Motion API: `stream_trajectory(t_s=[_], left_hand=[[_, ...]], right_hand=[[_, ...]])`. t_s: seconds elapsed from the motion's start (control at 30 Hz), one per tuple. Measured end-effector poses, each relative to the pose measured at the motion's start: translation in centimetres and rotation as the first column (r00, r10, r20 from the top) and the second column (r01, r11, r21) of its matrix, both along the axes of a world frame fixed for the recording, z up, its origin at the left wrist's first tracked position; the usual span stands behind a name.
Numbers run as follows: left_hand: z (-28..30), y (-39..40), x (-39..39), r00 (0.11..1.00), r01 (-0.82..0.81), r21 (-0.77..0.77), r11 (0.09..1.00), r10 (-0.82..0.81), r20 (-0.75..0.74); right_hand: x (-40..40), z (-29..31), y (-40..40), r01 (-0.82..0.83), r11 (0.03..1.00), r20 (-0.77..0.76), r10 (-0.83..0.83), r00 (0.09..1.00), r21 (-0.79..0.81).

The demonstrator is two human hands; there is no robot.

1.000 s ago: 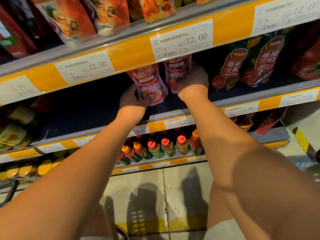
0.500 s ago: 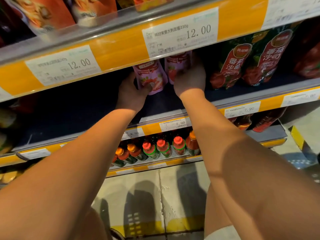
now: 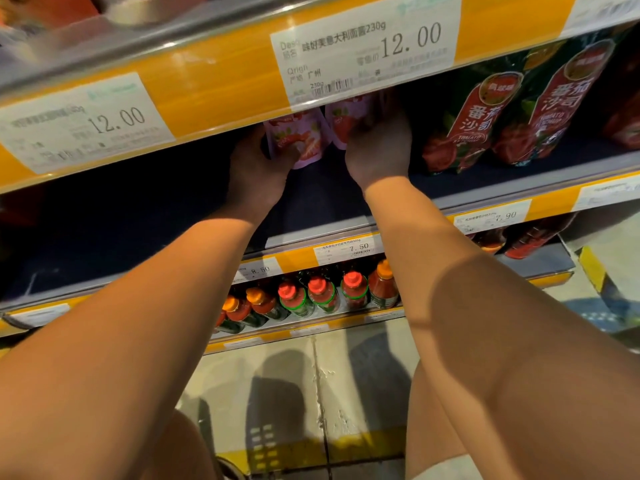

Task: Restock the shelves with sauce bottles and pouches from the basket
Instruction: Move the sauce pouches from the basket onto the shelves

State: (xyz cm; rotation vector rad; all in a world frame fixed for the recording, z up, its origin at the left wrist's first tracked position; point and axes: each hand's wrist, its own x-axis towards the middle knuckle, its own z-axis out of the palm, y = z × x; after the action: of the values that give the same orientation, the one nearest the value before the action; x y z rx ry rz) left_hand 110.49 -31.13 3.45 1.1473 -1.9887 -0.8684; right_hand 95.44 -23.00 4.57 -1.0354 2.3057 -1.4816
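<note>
Head view: left hand point(image 3: 258, 168) grips the left pink pouch point(image 3: 299, 140) by its lower edge, thumb across the front, and right hand point(image 3: 379, 150) curls round the right pink pouch point(image 3: 346, 124); both pouches stand deep on the dark middle shelf point(image 3: 322, 206), just left of the green tomato-sauce pouches point(image 3: 474, 123). Best, I judge, to seat each base flat, faces forward, snug together, then let go one at a time so neither topples. Pouch tops hide behind the yellow price rail point(image 3: 221, 88); right fingertips are out of sight; the basket is not in view.
</note>
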Motion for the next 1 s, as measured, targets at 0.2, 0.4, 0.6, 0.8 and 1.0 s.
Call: stream_trajectory(t_s=[0.2,0.4,0.6,0.8,1.0], left_hand=[[-0.1,-0.5,-0.5,1.000,-0.013,0.001,1.000,0.013,0.006],[-0.1,-0.5,-0.4,0.999,-0.025,0.023,0.999,0.024,0.041],[-0.1,-0.6,0.1,0.997,-0.067,0.066,0.996,0.064,0.036],[0.2,1.0,2.4,1.000,-0.007,0.161,0.987,0.011,-0.023],[1.7,3.2,5.2,0.991,-0.046,0.238,0.970,0.013,0.136]], right_hand=[[-0.1,-0.1,-0.5,-0.005,0.999,0.057,0.007,0.998,-0.039],[0.3,0.3,-0.4,-0.009,1.000,0.099,0.010,0.995,-0.012],[-0.3,0.7,0.0,0.014,0.967,0.079,-0.035,0.996,0.253],[0.7,2.8,1.9,-0.041,0.958,0.243,-0.031,0.970,0.283],[4.2,3.7,4.5,-0.206,0.963,0.381,0.127,0.916,0.172]])
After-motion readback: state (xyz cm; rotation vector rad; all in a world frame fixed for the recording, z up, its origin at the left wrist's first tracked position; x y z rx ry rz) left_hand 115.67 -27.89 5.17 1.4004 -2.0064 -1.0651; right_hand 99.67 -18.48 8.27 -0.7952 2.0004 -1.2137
